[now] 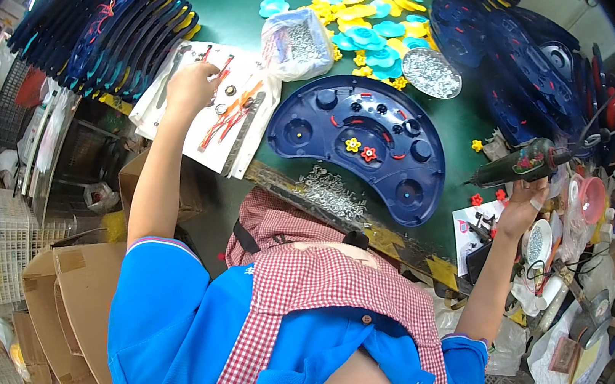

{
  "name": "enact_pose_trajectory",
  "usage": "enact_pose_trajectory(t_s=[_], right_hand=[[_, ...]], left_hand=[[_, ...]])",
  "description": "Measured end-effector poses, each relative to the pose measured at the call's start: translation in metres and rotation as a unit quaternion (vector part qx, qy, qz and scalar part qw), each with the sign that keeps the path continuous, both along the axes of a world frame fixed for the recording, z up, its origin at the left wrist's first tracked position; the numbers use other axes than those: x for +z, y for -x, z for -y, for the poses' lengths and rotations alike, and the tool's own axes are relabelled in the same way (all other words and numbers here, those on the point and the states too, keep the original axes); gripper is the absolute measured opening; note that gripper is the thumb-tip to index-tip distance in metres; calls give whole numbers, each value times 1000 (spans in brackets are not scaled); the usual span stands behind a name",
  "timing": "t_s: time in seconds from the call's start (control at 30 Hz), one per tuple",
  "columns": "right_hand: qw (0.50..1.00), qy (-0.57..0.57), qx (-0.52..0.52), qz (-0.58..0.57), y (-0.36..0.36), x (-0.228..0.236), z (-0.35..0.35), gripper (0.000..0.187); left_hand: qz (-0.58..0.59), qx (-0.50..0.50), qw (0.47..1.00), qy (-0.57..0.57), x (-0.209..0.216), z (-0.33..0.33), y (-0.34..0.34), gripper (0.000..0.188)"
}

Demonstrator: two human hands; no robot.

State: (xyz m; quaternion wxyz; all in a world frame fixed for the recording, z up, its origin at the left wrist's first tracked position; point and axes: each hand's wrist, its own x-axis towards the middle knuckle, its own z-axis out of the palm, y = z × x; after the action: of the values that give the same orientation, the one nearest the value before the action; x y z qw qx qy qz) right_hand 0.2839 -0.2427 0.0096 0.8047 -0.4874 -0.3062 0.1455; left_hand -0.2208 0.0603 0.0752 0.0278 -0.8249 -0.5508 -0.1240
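Blue panel (333, 150), loose screws (331, 193), teal flowers (360, 37) beyond

Shell (391, 167) is dark blue plastic, crescent-shaped, hollow side up, lying flat; yellow flower piece (352, 145) and red flower piece (370, 154) sit side by side near its middle. Red wires (226, 124) lie loose left of shell. Power screwdriver (513, 165), dark green, is right of shell, tip toward it.

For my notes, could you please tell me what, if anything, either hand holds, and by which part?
The right hand holds a power screwdriver by its body; for the left hand, unclear.
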Motion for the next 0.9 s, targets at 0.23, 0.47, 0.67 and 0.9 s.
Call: enact_pose_trajectory(t_s=[0.23, 0.47, 0.67, 0.9], right_hand=[[994, 35, 25, 101, 10, -26, -8, 57], [993, 51, 61, 84, 9, -37, -23, 75], [983, 64, -41, 165, 24, -34, -43, 78], [992, 0, 125, -31, 57, 55, -20, 81]], left_hand=[[19, -44, 988, 146, -73, -16, -17, 17], [11, -51, 997, 50, -100, -43, -13, 19], [566, 21, 763, 311, -12, -35, 7, 37], [749, -339, 543, 173, 95, -16, -28, 19]])
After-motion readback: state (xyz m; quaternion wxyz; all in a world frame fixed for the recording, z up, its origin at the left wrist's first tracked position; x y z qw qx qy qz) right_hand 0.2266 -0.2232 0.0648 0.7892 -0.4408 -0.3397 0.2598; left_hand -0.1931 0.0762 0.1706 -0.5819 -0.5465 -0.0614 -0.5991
